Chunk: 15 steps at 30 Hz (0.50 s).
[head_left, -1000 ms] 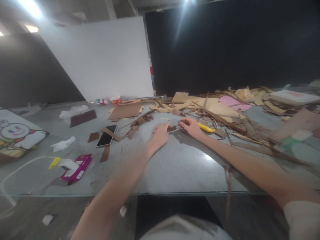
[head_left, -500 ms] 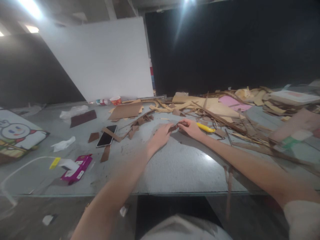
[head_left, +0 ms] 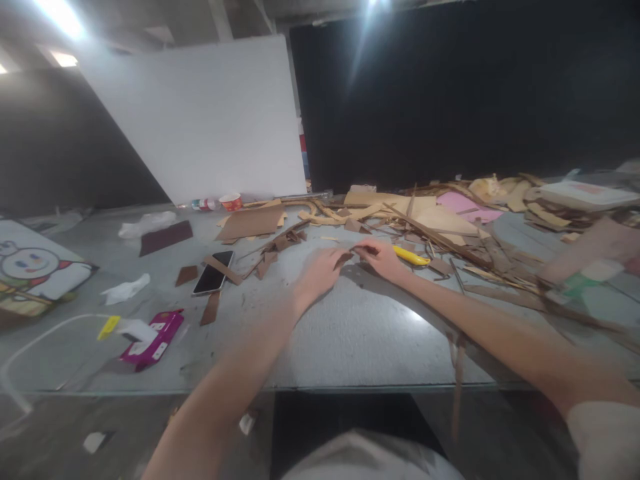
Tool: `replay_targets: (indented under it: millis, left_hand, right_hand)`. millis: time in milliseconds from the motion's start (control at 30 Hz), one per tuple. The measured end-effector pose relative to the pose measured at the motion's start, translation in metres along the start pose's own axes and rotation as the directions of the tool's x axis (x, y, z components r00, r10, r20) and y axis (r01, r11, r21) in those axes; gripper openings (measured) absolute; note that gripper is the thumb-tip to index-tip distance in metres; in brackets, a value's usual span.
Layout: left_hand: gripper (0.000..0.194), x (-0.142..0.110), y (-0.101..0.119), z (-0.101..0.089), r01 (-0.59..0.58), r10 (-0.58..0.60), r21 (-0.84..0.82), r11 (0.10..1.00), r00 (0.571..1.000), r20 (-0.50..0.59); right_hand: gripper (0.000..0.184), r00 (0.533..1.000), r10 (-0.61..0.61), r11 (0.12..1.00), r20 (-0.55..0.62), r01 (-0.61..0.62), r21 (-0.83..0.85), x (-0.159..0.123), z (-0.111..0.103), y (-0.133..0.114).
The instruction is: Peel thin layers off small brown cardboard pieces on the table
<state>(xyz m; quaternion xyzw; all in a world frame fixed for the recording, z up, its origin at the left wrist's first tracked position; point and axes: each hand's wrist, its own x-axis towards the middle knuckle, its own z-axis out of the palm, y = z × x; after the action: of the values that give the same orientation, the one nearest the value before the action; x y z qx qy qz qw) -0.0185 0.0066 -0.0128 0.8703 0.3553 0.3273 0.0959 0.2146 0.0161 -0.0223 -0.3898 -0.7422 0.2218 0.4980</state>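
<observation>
Over the grey table, hands pinch a brown scrap, long axis crosswise.

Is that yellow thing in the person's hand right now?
No, the yellow thing lies on the table beside the right hand, whose fingers point away from it, toward the left hand.

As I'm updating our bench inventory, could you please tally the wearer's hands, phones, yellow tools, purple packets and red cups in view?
Hands: 2 (left hand, right hand)
Phone: 1
Yellow tool: 1
Purple packet: 1
Red cup: 1
Total: 6
</observation>
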Motion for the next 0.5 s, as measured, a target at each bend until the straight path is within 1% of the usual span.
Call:
replay_targets:
  millis: [100, 200, 267, 367, 500]
  left_hand:
    - [0.027, 0.000, -0.003, 0.002, 0.013, -0.013, -0.029, 1.000, 1.000, -0.012]
    - [0.028, -0.001, -0.004, 0.003, 0.011, -0.012, -0.050, 0.999, 1.000, -0.021]
    - [0.029, -0.001, -0.003, 0.002, 0.011, -0.012, -0.059, 0.998, 1.000, -0.017]
    - [0.032, -0.002, -0.001, 0.000, 0.052, -0.051, -0.062, 0.997, 0.999, 0.012]
    - [0.037, -0.002, 0.003, -0.002, 0.103, -0.101, -0.082, 0.991, 0.995, 0.025]
  right_hand:
    - [0.031, 1.000, 0.005, 0.999, -0.007, -0.006, -0.044, 0.000, 0.002, 0.002]
    - [0.033, 0.997, 0.044, 0.999, -0.062, -0.045, -0.022, -0.001, 0.004, 0.003]
    - [0.034, 0.996, 0.051, 0.999, -0.074, -0.052, -0.015, -0.001, 0.004, 0.002]
    - [0.032, 0.998, 0.014, 0.998, -0.069, -0.019, -0.063, -0.003, 0.003, -0.002]
    - [0.033, 0.994, -0.029, 0.995, -0.107, 0.018, -0.103, -0.004, 0.002, -0.007]
